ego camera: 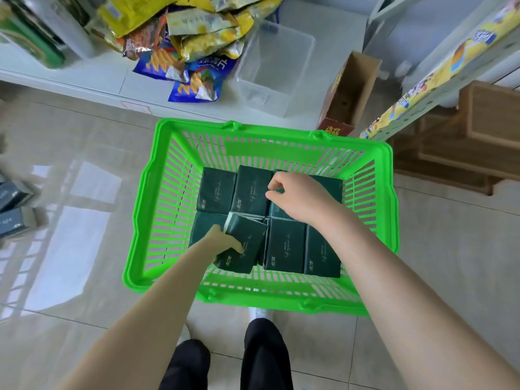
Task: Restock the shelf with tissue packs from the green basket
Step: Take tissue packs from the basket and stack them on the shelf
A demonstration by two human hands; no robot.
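Looking down: a person stands over a green basket (157,198) on the tiled floor (70,153).
Basket: it sits just in front of the low white shelf (92,85), with the person's legs (261,358) at its near edge.
Tissue packs (284,250): dark green packs lie flat in two rows on the basket's bottom, touching each other.
Left hand (222,240): its grip is closed on one tissue pack (244,246) near the basket's near-left corner. That pack is tilted, with one end up above the others.
Right hand (292,192): it reaches to the far row, fingers curled down onto a pack (327,182) near the far-right corner. You cannot tell if the grip really has hold of it, as the hand covers it.
Shelf: bright snack bags (194,32) are piled at its left and middle. A clear plastic bin (277,66) sits at its right end.
Box: an open cardboard box (351,88) stands just past the basket's far-right corner.
Floor's left edge: some blurry dark packs (14,209) lie there, well apart from the basket.
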